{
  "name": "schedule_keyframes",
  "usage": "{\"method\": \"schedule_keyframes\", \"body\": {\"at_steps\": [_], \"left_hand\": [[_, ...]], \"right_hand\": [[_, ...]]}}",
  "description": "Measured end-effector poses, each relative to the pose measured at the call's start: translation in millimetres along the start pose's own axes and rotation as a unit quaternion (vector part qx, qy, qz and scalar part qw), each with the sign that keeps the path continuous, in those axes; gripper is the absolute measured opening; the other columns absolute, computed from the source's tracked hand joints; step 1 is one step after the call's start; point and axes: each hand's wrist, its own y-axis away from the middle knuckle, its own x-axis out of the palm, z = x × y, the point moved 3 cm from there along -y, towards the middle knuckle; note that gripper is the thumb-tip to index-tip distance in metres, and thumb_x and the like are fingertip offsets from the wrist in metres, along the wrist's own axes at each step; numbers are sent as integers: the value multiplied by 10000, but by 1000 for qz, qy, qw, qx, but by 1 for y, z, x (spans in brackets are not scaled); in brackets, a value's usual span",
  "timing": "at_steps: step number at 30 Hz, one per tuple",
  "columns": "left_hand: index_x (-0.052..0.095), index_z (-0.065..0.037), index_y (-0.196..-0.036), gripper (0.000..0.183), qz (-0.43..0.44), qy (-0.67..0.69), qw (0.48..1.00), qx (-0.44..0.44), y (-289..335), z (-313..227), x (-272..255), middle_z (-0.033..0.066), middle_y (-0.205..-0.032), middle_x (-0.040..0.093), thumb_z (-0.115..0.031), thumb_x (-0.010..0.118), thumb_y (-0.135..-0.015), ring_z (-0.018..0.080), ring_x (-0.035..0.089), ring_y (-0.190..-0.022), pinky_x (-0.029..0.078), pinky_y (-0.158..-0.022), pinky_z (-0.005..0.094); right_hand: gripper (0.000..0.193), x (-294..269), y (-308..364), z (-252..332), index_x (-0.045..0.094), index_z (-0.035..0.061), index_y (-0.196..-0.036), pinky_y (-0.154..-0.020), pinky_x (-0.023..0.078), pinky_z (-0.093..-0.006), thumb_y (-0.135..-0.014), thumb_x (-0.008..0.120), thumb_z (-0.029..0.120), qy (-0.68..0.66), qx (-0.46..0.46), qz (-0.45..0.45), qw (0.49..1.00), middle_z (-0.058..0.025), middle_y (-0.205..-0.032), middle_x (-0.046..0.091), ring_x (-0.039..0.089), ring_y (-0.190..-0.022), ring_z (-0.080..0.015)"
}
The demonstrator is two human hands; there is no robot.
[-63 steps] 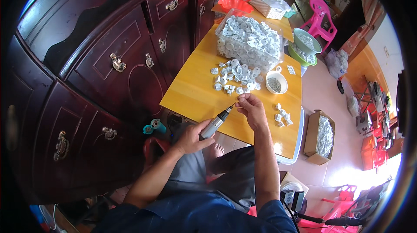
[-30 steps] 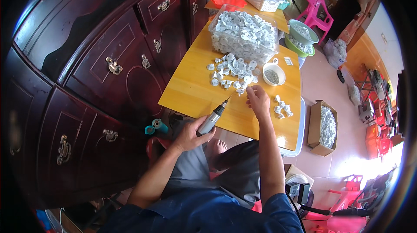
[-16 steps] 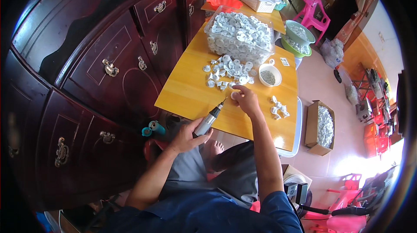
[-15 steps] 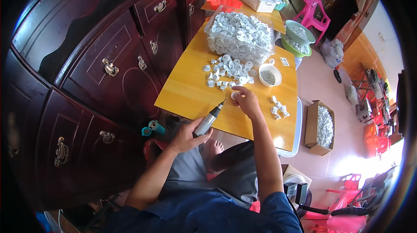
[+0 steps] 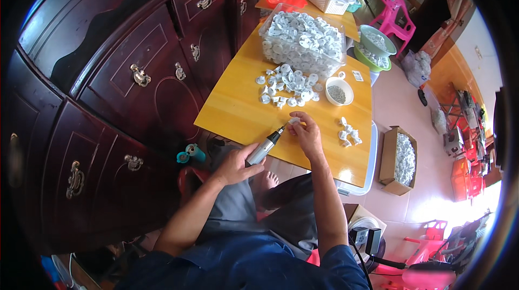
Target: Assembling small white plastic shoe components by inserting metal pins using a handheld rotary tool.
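My left hand [image 5: 236,164] is wrapped round a grey and black electric screwdriver [image 5: 261,151], its bit pointing up and to the right. A small white plastic part [image 5: 294,121] is pinched in the fingers of my right hand [image 5: 308,134], above the table. The screwdriver's tip meets or nearly meets that part; whether they touch I cannot tell. Just beyond my hands lies a loose pile of white plastic parts [image 5: 289,85]. To its right stands a white bowl [image 5: 349,97] of small metal screws [image 5: 336,94]. Several more white parts [image 5: 348,133] lie to the right of my right hand.
A clear bin [image 5: 340,62] heaped with white parts stands on the yellow wooden table [image 5: 227,109]. Dark wooden cabinets [image 5: 135,122] line the left. On the floor at right are a cardboard box [image 5: 387,160] of white parts, stacked basins [image 5: 378,41] and a pink chair [image 5: 392,17].
My left hand has raised the screwdriver slightly to the right, bringing its tip up to the white part. The right hand has turned that part toward the tip. The view has shifted a little.
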Motion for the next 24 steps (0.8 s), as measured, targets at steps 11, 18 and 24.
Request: {"method": "schedule_keyframes", "body": {"at_steps": [11,18,24], "left_hand": [[573,-45,-1214,453,10,-7,1000,-2,0,6,1,76,-920,696,-210,729,-822,191,687,-837,530,-769,319],[566,-44,-1235,483,10,-14,1000,-9,1,11,1,88,-932,702,-219,734,-817,208,693,-846,532,-769,326],[550,-45,-1268,525,10,-10,1000,-13,1,12,3,96,-940,706,-234,738,-816,217,697,-847,537,-769,333]], "right_hand": [[254,7,9,5,584,-15,-1197,-766,544,-234,-967,554,87,-42,64,12,997,-58,-962,645,638,-831,-106],[228,12,11,3,627,-14,-1155,-727,555,-228,-948,574,67,-66,40,-19,997,-66,-909,673,660,-798,-111],[229,11,12,1,623,-29,-1150,-726,557,-235,-939,586,50,-95,30,-33,994,-68,-970,666,664,-808,-114]]}}
